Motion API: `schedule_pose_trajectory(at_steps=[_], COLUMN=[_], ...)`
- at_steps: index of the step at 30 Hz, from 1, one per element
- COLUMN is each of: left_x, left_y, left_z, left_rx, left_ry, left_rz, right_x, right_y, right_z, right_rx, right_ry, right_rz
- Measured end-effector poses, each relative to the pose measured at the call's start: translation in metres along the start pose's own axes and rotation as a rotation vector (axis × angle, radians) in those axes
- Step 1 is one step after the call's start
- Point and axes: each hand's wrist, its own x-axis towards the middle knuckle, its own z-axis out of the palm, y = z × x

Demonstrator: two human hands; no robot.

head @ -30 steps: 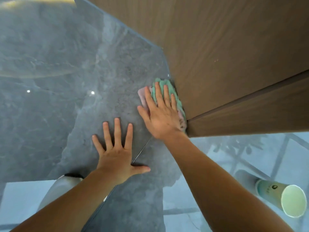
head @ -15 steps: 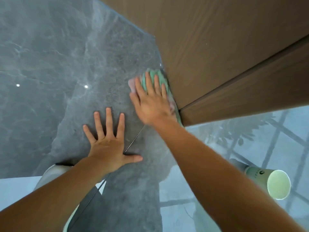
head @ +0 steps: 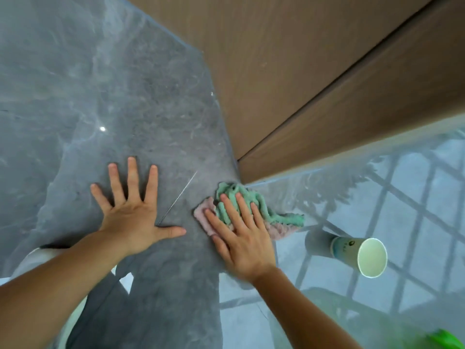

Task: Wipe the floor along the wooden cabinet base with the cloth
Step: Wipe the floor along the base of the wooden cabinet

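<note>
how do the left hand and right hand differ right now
The left hand lies on the bare grey floor with its fingers spread wide; the right hand presses on the green and pink cloth with its fingers closer together. The left hand sits away from the wooden cabinet; the right hand is near the cabinet's corner. Both lie flat, palm down, gripping nothing.

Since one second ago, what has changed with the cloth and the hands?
The right hand slid the cloth back along the cabinet face to its corner, nearer the paper cup; the cloth is now bunched. The left hand stays flat on the floor, fingers spread. The cup has not moved.
</note>
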Motion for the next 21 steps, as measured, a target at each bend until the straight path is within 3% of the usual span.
schedule_pose_trajectory(at_steps=[5,11,17,19,21], left_x=[-0.006,-0.006,-0.005,-0.006,-0.006], left_y=[0.006,0.009,0.009,0.009,0.009], left_z=[-0.007,-0.012,-0.013,-0.013,-0.013], left_rx=[0.01,0.006,0.002,0.009,0.007], left_ry=[-0.057,-0.096,-0.116,-0.118,-0.111], left_rz=[-0.005,-0.001,-0.007,-0.009,-0.01], right_x=[0.001,-0.01,0.027,0.042,0.044], right_y=[0.055,0.06,0.09,0.07,0.036], right_z=[-0.014,-0.008,-0.022,-0.023,-0.019], right_rx=[-0.058,0.027,0.154,0.196,0.214], right_ry=[-0.054,0.06,0.205,0.222,0.216], right_rz=[0.025,0.201,1.033,1.115,1.078])
